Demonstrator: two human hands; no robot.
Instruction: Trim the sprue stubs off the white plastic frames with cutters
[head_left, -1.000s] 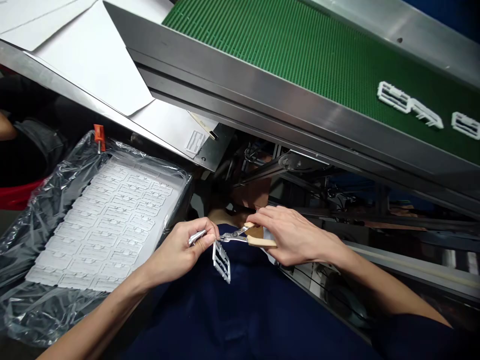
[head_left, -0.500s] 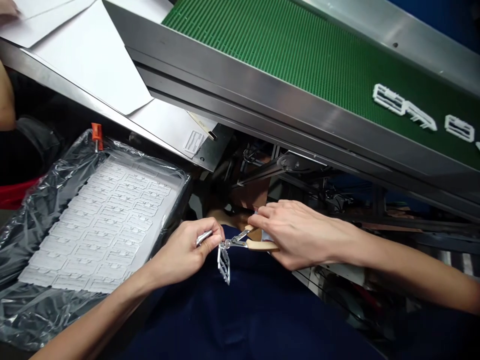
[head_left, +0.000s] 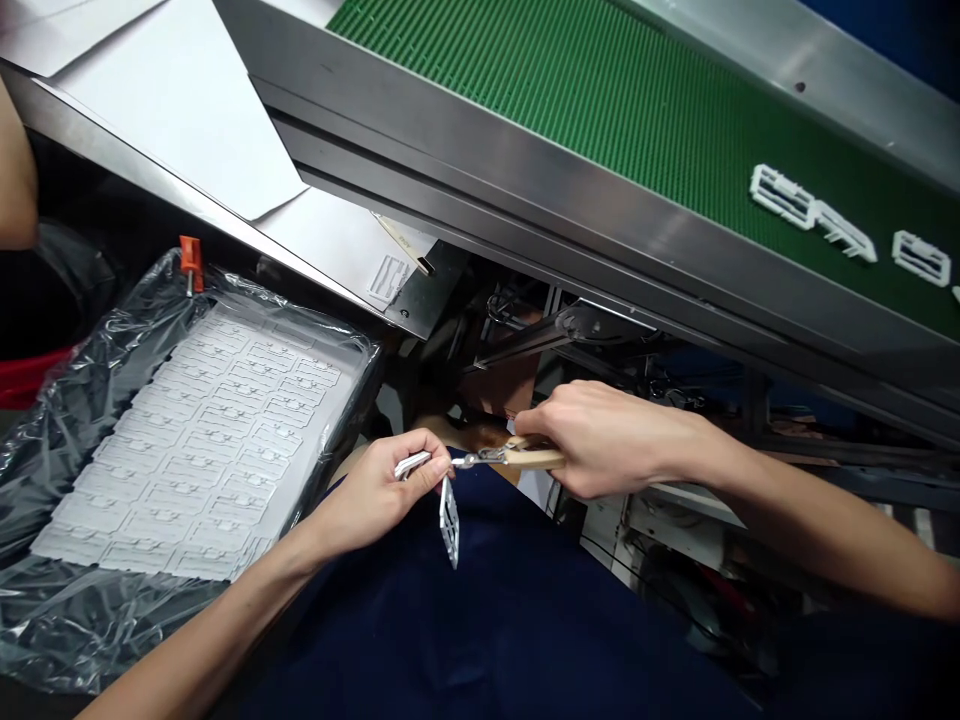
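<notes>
My left hand (head_left: 379, 490) pinches a white moulded plastic part (head_left: 448, 520) that hangs down over my dark blue lap, with another piece of it sticking out between thumb and forefinger. My right hand (head_left: 607, 435) grips small cutting pliers (head_left: 510, 457) with cream handles. Their metal jaws point left and meet the top of the plastic part, right beside my left fingertips.
A tray lined with clear plastic film (head_left: 97, 400) holds rows of several white parts (head_left: 202, 440) at the left. Above runs a green conveyor belt (head_left: 600, 90) in a steel frame, carrying white parts (head_left: 814, 210) at the right. White paper sheets (head_left: 187, 110) lie on the steel ledge. Another person's arm (head_left: 15, 170) shows at far left.
Both hands rose slightly and the hanging part has turned more edge-on. The pliers' jaws stay at its top. The parts on the belt barely shifted.
</notes>
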